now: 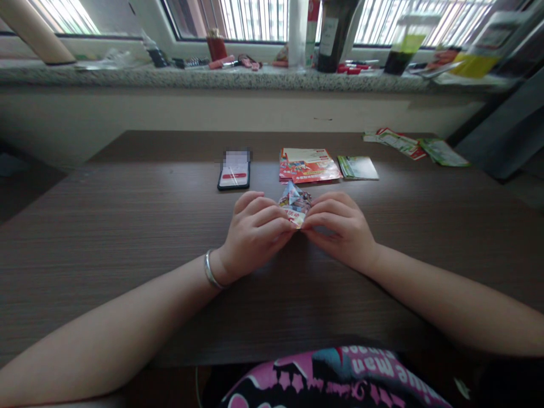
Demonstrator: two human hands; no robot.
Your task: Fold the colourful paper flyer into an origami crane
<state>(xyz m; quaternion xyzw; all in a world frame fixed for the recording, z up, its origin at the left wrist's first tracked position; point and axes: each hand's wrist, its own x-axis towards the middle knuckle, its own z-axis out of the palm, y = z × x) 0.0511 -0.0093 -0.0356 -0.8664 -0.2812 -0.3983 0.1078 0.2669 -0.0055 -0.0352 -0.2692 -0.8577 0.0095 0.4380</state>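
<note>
Between my two hands is a small folded piece of colourful printed paper (pixel 294 199), blue and white at its pointed top and red and cream lower down. My left hand (pixel 258 229), with a silver bangle at its wrist, pinches the paper's left side. On the other side my right hand (pixel 342 229) grips the right edge between thumb and fingers. The fingertips of both hands nearly meet at the paper's near edge. Part of the paper is hidden behind the fingers.
Beyond my hands lie a phone (pixel 234 170) with a lit screen, a stack of red printed leaflets (pixel 309 165) and a small green-and-white stack of paper (pixel 357 168). More leaflets (pixel 442 152) lie at the table's far right. Bottles and small items line the granite windowsill (pixel 255 80).
</note>
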